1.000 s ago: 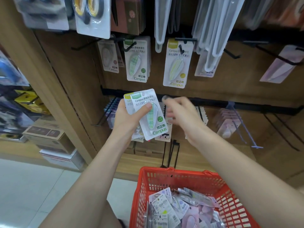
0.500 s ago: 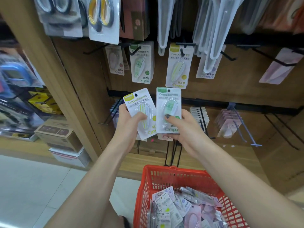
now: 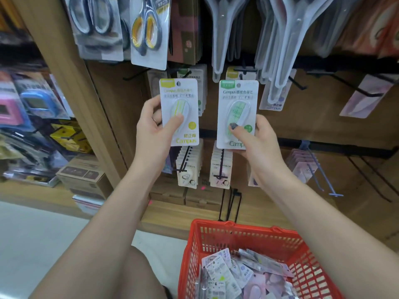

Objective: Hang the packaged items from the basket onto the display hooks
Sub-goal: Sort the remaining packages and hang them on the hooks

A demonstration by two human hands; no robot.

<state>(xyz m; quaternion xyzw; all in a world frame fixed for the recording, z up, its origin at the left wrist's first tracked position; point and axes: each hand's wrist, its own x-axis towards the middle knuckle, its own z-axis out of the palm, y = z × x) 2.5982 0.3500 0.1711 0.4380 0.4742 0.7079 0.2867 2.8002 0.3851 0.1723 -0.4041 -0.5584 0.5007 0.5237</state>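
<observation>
Wooden display wall (image 3: 319,126) hung with hooks | red basket (image 3: 248,238) below | yellow-tab pack (image 3: 179,112) pinched by left hand (image 3: 154,130) | green-tab pack (image 3: 236,113) pinched by right hand (image 3: 257,140)

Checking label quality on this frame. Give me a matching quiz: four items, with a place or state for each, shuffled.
Items:
1. yellow-tab pack
2. green-tab pack
3. red basket
4. yellow-handled scissors

Places or states:
A. hanging on the top row
B. pinched in the right hand
C. low down, holding loose packs
D. gripped in the left hand

Pairs: 1-D, 2-B, 3-C, 4-A
</observation>
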